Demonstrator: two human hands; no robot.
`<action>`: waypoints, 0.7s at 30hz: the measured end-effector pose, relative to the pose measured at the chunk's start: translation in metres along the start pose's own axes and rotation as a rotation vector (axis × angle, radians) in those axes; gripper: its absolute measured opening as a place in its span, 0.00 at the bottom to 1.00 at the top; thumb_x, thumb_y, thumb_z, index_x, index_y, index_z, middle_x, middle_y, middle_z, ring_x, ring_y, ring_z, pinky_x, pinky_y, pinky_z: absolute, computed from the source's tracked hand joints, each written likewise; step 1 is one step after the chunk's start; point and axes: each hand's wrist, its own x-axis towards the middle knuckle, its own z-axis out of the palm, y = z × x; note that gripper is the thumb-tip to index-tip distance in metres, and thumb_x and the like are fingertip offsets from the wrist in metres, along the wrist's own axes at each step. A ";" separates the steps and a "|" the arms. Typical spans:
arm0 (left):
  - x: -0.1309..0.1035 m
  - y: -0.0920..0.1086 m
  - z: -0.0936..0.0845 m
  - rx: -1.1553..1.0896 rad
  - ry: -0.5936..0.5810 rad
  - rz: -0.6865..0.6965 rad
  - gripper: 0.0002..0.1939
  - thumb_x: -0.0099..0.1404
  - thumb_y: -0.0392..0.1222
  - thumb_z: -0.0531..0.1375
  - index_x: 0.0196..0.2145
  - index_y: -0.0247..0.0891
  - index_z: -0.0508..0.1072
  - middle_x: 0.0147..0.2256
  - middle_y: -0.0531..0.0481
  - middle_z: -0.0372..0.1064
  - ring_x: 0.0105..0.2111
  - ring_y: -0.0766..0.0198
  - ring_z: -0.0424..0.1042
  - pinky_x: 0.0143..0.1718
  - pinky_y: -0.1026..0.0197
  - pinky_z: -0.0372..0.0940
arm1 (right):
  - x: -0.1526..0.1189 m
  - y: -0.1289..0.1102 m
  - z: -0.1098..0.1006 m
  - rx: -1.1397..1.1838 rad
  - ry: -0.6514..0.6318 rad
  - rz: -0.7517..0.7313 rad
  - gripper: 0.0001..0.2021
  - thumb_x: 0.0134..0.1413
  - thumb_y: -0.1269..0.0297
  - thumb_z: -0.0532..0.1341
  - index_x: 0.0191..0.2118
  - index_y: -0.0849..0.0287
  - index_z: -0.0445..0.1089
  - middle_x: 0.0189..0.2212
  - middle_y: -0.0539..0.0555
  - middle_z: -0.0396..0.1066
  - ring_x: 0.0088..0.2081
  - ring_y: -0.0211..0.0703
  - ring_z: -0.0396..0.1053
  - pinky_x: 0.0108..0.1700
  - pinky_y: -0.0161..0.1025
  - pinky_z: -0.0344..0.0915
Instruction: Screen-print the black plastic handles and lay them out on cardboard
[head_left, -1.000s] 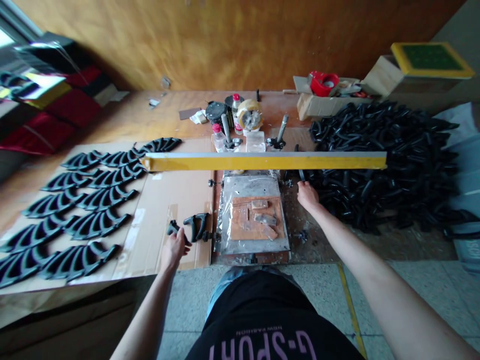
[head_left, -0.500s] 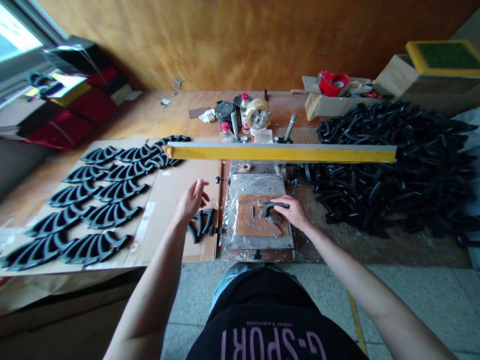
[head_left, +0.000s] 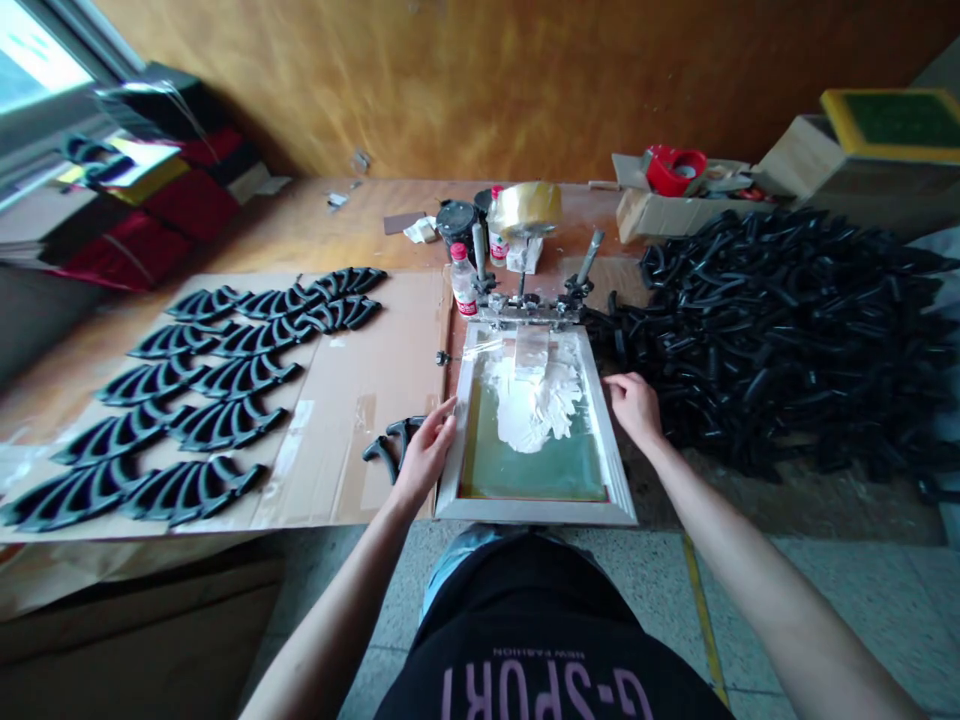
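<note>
A metal-edged screen frame (head_left: 453,480) lies flat, with white paste (head_left: 517,415) spread over the upper part of its green mesh (head_left: 525,475). My left hand (head_left: 426,455) rests at the frame's left edge, fingers slightly apart. On the other side, my right hand (head_left: 636,408) is beside the frame's right edge, its index finger stretched toward the rim and the others bent. Neither hand visibly holds a piece. Black curved pieces (head_left: 384,455) lie on cardboard just left of my left hand, partly covered by it. The board under the frame is hidden.
Rows of black curved pieces (head_left: 225,425) cover the cardboard (head_left: 330,400) on the left. A large heap of black pieces (head_left: 772,350) fills the right. Behind the frame stand clamps (head_left: 577,285), a red-capped bottle (head_left: 463,282) and a tape roll (head_left: 529,208). A carton (head_left: 660,215) sits farther back.
The raised frame has swung down flat over the board. My left hand moved right and down to its edge. My right hand let go of a black piece, now out of sight, and moved right.
</note>
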 end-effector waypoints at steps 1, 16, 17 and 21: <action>0.001 -0.015 0.004 0.008 -0.001 -0.033 0.32 0.62 0.58 0.58 0.59 0.38 0.67 0.32 0.50 0.73 0.29 0.64 0.70 0.29 0.65 0.64 | 0.014 -0.006 -0.004 0.005 0.057 -0.004 0.17 0.59 0.68 0.53 0.50 0.58 0.73 0.42 0.60 0.69 0.44 0.50 0.68 0.48 0.48 0.65; 0.023 -0.074 0.012 0.121 -0.041 -0.113 0.33 0.63 0.56 0.57 0.62 0.41 0.62 0.32 0.50 0.72 0.28 0.64 0.69 0.28 0.65 0.62 | -0.008 -0.085 -0.001 -0.046 -0.562 -0.732 0.08 0.52 0.76 0.58 0.34 0.58 0.72 0.33 0.52 0.73 0.36 0.42 0.68 0.37 0.35 0.60; 0.023 -0.072 0.012 0.109 -0.041 -0.116 0.33 0.63 0.56 0.57 0.62 0.40 0.62 0.32 0.49 0.72 0.28 0.64 0.69 0.27 0.65 0.62 | -0.007 -0.085 -0.001 -0.028 -0.532 -0.689 0.07 0.52 0.75 0.59 0.33 0.57 0.72 0.32 0.52 0.73 0.36 0.42 0.68 0.37 0.36 0.60; 0.018 -0.060 0.011 0.009 -0.067 -0.122 0.34 0.62 0.55 0.58 0.62 0.40 0.61 0.32 0.50 0.72 0.27 0.65 0.69 0.26 0.66 0.61 | -0.014 -0.085 0.010 0.009 -0.347 -0.602 0.12 0.55 0.76 0.55 0.40 0.58 0.74 0.38 0.56 0.74 0.41 0.46 0.69 0.41 0.39 0.62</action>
